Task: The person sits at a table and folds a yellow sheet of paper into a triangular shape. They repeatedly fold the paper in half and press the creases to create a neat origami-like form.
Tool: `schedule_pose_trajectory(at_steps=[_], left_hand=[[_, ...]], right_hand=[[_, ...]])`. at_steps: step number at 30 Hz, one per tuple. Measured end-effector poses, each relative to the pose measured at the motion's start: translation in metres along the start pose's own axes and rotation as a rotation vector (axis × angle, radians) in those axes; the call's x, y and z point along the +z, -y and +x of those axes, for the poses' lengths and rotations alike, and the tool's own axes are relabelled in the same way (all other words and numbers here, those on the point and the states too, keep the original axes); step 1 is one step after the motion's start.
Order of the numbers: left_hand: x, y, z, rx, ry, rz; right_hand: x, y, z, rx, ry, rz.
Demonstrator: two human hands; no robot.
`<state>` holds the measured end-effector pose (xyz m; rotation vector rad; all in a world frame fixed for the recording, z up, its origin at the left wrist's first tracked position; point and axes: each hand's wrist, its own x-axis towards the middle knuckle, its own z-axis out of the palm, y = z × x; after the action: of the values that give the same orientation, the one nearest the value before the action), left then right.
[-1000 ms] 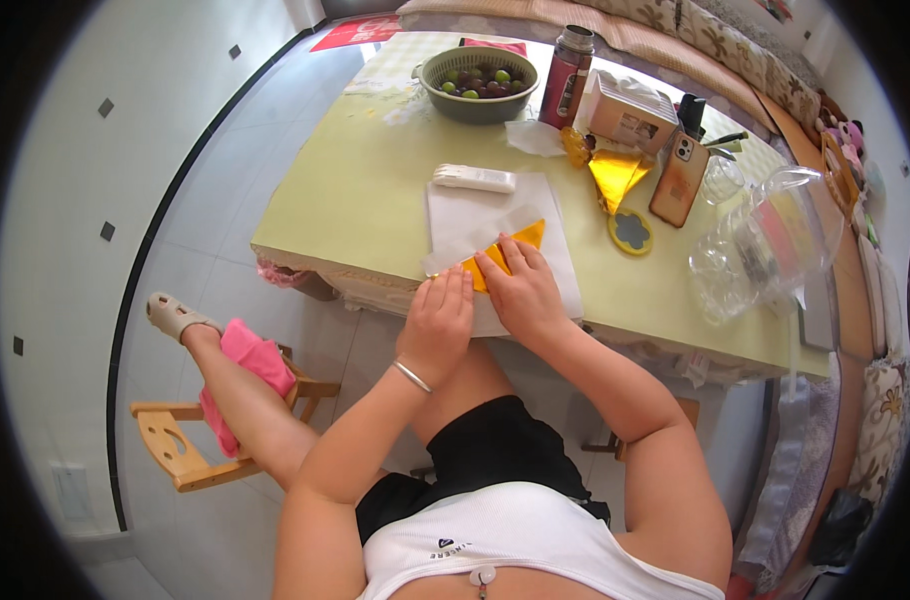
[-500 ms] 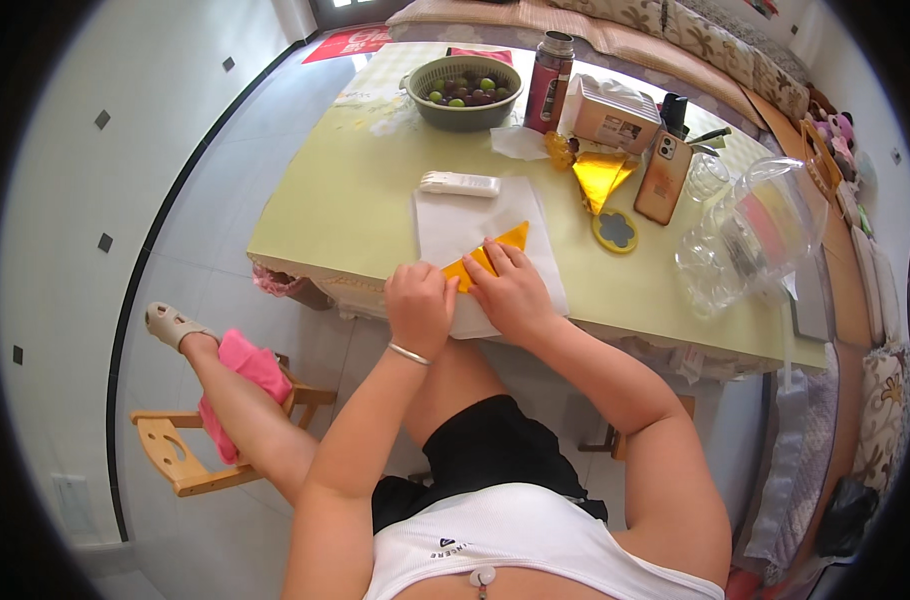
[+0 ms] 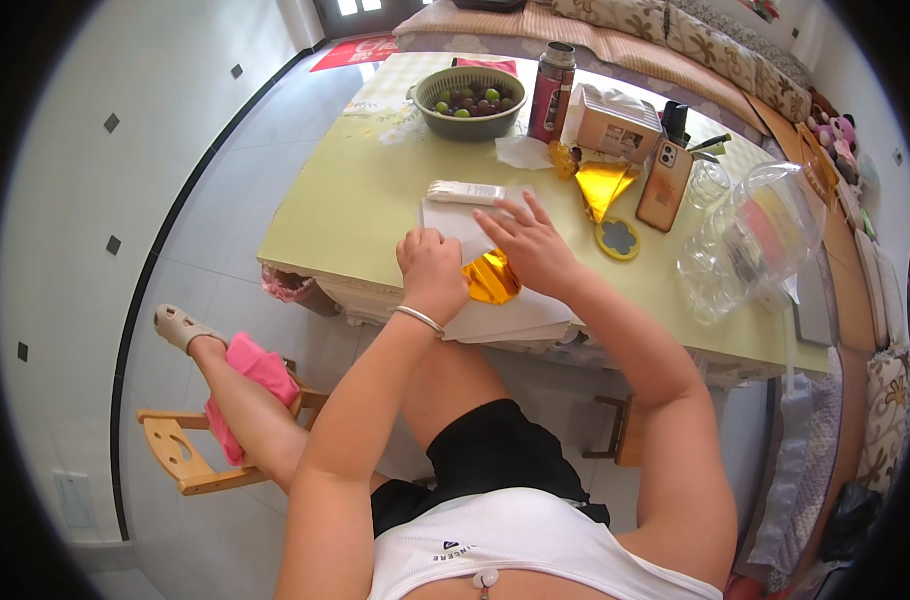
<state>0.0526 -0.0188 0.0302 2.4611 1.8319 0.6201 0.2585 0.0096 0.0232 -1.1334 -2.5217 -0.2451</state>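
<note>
A sheet of shiny gold foil paper lies over a stack of white paper at the table's near edge. My left hand is closed on the foil's left edge, its fingertips partly hidden behind the knuckles. Fingers spread, my right hand hovers or rests at the foil's upper right; contact is hard to make out. Just beyond the stack sits a slim white case. Farther right are a folded gold foil piece and a yellow-rimmed round disc with a grey flower shape.
Across the table stand a grape-filled colander, a dark red thermos, a tissue box and a propped phone. A large clear plastic container lies at right. Below left is a wooden chair with pink cloth.
The narrow folded gold strip now shows as a wider, opened-out piece. My right hand has lifted its fingers off it and spread them up and to the right; my left hand moved slightly right.
</note>
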Motion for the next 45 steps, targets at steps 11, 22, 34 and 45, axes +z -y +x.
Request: schedule_pose_trajectory(at_steps=[11, 22, 34, 45], left_hand=[[-0.008, 0.0, 0.005, 0.074, 0.058, -0.019], [0.05, -0.025, -0.042, 0.248, -0.136, 0.243], [0.037, 0.004, -0.04, 0.327, 0.026, -0.078], [0.019, 0.016, -0.055, 0.428, 0.087, -0.04]], right_hand=[[-0.018, -0.013, 0.027, -0.091, 0.292, 0.144], [0.015, -0.016, -0.031, -0.104, 0.114, 0.174], [0.002, 0.003, -0.044, 0.162, 0.255, 0.27], [0.004, 0.004, -0.049, 0.185, 0.257, 0.206]])
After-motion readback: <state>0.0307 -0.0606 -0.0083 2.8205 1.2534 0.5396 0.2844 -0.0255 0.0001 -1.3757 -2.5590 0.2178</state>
